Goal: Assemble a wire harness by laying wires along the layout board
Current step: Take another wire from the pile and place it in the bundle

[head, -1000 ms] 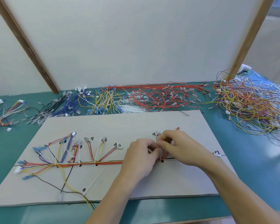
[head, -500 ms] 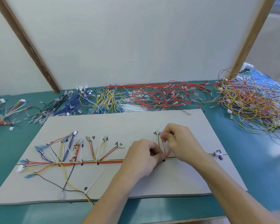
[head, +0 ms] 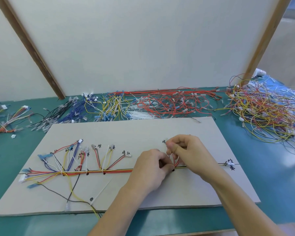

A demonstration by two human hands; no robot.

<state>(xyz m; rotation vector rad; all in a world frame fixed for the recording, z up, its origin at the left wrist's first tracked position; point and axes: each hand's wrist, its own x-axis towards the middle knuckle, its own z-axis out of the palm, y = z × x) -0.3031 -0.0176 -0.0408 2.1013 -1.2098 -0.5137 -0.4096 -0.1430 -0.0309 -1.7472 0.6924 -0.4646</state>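
Hands (head: pixel 152 169) (head: pixel 189 152) meet fingertip-to-fingertip, pinching red wires (head: pixel 174 160) over board (head: pixel 143 132).

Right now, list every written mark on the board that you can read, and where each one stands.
"棕红": handwritten on the board, beside the small plug ending the brown and red branch.
"棕": above the next branch left, after a blurred mark.
Far right, two characters by the black line: too blurred.
Other labels: hidden by wires or the right hand.
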